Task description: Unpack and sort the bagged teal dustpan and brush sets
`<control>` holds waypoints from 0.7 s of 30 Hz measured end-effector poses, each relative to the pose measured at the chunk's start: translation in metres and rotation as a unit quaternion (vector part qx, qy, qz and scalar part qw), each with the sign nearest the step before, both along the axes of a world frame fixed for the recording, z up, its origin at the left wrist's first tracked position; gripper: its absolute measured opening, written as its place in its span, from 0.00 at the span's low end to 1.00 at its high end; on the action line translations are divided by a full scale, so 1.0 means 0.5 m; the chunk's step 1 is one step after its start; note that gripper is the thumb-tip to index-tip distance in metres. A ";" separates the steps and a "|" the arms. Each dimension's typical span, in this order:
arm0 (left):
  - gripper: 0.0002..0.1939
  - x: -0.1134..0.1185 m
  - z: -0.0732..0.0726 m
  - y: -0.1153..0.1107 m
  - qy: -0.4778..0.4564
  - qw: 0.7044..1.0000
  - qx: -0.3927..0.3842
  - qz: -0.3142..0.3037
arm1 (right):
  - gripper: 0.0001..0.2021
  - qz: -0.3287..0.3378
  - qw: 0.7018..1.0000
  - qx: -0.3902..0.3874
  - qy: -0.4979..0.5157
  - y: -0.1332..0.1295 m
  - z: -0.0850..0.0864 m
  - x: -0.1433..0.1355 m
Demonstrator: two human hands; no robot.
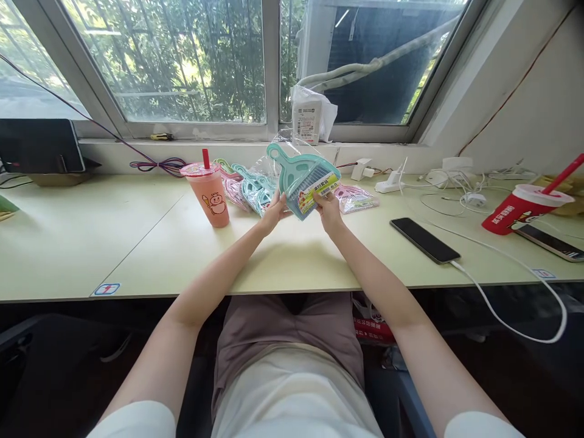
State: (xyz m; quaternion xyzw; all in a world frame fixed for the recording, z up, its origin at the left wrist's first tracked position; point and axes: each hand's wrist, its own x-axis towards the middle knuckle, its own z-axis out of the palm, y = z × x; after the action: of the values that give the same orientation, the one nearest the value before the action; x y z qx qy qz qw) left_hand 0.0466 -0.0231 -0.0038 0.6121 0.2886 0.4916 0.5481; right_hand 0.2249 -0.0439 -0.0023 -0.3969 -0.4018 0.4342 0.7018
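Head view: teal dustpan (294, 182) in clear wrap is held over desk (296, 261) btwn L hand (275, 213) & R hand (329, 213), fingers closed on its lower L & R sides. Front edge (292, 294) is seen bodyward of grip, w/ desktop btwn. L of grip: pink cup (212, 198), wrapped pile (255, 187) btwn; well R: blk phone (425, 239). Handle (276, 154) is pointed windowward & L; long axis is slanted far-L to near-R.

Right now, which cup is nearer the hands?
The pink cup, left of the left hand; the red cup is far right, beyond the black phone.
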 end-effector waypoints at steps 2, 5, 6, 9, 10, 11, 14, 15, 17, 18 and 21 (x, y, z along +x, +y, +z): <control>0.32 0.003 -0.005 -0.002 0.002 1.000 -0.003 -0.030 | 0.17 -0.010 1.000 0.003 0.002 -0.001 0.002 0.001; 0.32 0.005 -0.009 -0.005 -0.007 0.998 -0.010 -0.054 | 0.17 -0.010 1.000 0.013 -0.004 0.000 0.004 0.002; 0.33 0.007 -0.009 -0.008 -0.010 0.998 -0.011 -0.060 | 0.17 -0.008 1.000 0.015 -0.005 0.001 0.005 0.002; 0.38 0.010 -0.008 -0.015 -0.019 0.998 0.000 -0.068 | 0.16 -0.006 1.000 0.017 0.004 0.001 0.006 0.001; 0.40 0.011 -0.007 -0.017 -0.018 0.998 0.005 -0.064 | 0.16 -0.007 1.000 0.016 0.010 0.001 0.005 0.000; 0.41 0.011 -0.006 -0.019 -0.016 0.998 0.009 -0.055 | 0.16 -0.009 1.000 0.014 0.014 0.001 0.005 -0.001; 0.40 0.010 -0.005 -0.021 0.003 1.000 0.001 -0.013 | 0.14 -0.018 1.000 0.008 0.007 0.002 0.003 -0.008; 0.39 0.010 -0.005 -0.021 0.010 1.000 -0.005 0.001 | 0.14 -0.023 1.000 0.007 0.002 0.002 0.002 -0.010; 0.37 0.010 -0.005 -0.021 0.017 0.999 -0.015 0.023 | 0.15 -0.030 1.000 0.007 -0.005 0.003 0.001 -0.015; 0.37 0.010 -0.005 -0.021 0.017 0.999 -0.017 0.030 | 0.15 -0.031 0.999 0.009 -0.006 0.003 0.001 -0.018; 0.37 0.011 -0.005 -0.020 0.016 0.999 -0.024 0.044 | 0.15 -0.026 1.000 0.013 -0.011 0.003 0.000 -0.022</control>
State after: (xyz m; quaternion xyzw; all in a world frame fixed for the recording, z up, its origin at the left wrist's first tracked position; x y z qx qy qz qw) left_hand 0.0522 -0.0333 -0.0065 0.5934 0.3359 0.4983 0.5354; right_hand 0.2137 -0.0426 -0.0023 -0.4027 -0.4044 0.4059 0.7138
